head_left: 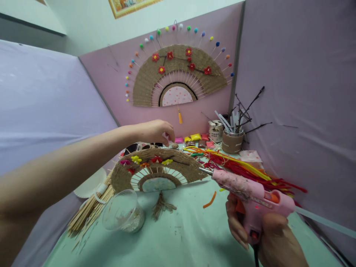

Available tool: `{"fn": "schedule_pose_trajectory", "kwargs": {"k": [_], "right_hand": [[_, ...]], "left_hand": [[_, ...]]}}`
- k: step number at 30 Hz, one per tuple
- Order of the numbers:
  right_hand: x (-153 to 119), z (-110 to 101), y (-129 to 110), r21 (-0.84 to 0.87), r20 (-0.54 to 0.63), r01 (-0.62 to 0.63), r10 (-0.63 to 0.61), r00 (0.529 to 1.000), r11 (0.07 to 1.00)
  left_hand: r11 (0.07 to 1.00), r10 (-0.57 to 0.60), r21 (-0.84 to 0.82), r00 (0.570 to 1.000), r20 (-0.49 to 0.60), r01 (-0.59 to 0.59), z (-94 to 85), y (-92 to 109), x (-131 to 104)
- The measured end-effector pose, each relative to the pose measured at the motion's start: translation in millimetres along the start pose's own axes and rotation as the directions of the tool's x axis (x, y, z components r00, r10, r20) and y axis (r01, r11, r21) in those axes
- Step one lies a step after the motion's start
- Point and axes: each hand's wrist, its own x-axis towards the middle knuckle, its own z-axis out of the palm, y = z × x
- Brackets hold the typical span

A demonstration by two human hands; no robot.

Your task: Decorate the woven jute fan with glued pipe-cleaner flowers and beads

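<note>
At lower right, the right hand (278, 241) grips the glue gun (251, 189), fingers wrapped round its handle. The nozzle points left, its tip overlapping the right end of the fan (159, 183), at centre on the bench (191, 222); contact cannot be told. The left hand (155, 130) shows just above the fan's top edge, fingers curled nearly closed; I cannot tell whether they hold anything. Lettering on the gun and the jar (216, 133), right of centre, is too blurred to read.
</note>
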Motion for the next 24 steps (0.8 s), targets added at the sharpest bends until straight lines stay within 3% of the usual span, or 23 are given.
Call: {"fn": "schedule_pose_trajectory", "kwargs": {"k": [5,24], "right_hand": [[-3,-1,8,0.103,0.027,-0.008,0.005,1.0,0.995],[-6,11,4,-0.067,-0.078,0.067,-0.072,0.994,0.996]], "left_hand": [[0.995,-0.084,-0.054,0.996,-0.004,0.084,1.1,3,-3],[0.979,-0.205,-0.022,0.979,0.001,0.205,3.6,10,-3]]}}
